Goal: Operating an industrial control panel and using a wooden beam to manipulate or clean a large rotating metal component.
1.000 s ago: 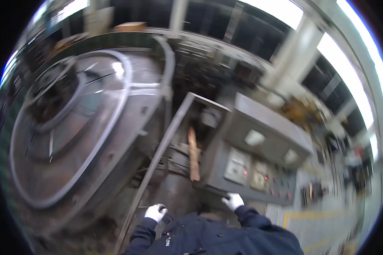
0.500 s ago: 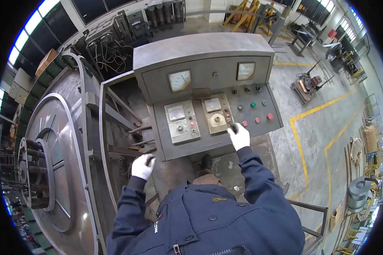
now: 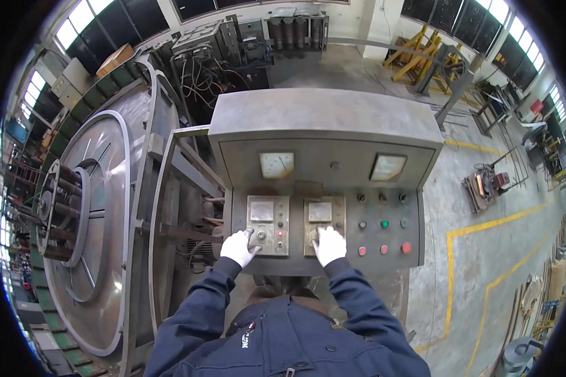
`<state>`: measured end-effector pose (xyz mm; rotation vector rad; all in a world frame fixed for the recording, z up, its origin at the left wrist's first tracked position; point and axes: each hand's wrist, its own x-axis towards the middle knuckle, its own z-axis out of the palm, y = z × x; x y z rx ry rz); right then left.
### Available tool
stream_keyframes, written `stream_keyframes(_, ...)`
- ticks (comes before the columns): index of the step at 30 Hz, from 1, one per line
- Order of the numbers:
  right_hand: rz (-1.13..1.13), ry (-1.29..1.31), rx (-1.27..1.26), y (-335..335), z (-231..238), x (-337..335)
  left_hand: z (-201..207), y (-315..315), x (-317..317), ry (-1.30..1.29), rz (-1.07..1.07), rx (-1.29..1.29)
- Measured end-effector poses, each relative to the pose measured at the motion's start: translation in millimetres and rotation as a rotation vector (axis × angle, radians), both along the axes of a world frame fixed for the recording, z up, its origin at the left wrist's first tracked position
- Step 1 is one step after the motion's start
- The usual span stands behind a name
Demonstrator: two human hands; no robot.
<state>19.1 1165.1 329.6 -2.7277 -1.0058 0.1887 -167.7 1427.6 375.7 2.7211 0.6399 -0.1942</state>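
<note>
I stand at a grey metal control console (image 3: 326, 119) in dark blue work clothes and white gloves. My left hand (image 3: 239, 247) pinches a round knob (image 3: 258, 234) low on the left meter module (image 3: 268, 217). My right hand (image 3: 329, 244) lies over the lower part of the right meter module (image 3: 321, 212), fingers together, hiding what is under it. To the right of that hand are red and green push buttons (image 3: 383, 237). Two larger pale gauges (image 3: 277, 164) sit higher on the console face.
A big round drum machine (image 3: 94, 232) with a steel frame (image 3: 170, 213) stands close on my left. Behind the console are cabinets with loose cables (image 3: 214, 63). On the right lies concrete floor with yellow lines (image 3: 484, 232), a small red machine (image 3: 484, 185) and yellow stands (image 3: 421, 53).
My view has swung from the drum to the console face. My left hand came off the frame to the left module's knob. My right hand shifted left from the buttons onto the right module.
</note>
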Motion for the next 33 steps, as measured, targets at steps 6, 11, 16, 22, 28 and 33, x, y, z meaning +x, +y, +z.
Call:
stream_keyframes(6,0.014,0.006,-0.068,-3.0,-21.3,6.6,-16.5,0.7,14.5,0.058,-0.103,0.083)
stream_keyframes(11,0.079,-0.002,0.010,-10.6,-22.8,14.5,-25.6,4.9,22.0,-0.155,-0.179,0.094)
stream_keyframes(16,-0.310,-0.016,0.263,-38.0,59.6,79.7,-53.8,12.8,15.0,-0.137,-0.159,-0.034)
stream_keyframes(22,-0.741,-0.088,0.076,-137.4,11.8,227.6,-52.3,14.5,17.5,-0.098,-0.114,-0.078)
stream_keyframes(28,-0.307,-0.101,-0.214,-221.0,-49.6,295.9,-36.9,16.6,22.5,-0.061,-0.103,-0.047)
stream_keyframes(33,-0.283,-0.235,-0.327,-195.3,-28.7,302.5,-29.8,10.4,14.5,-0.027,-0.029,-0.068)
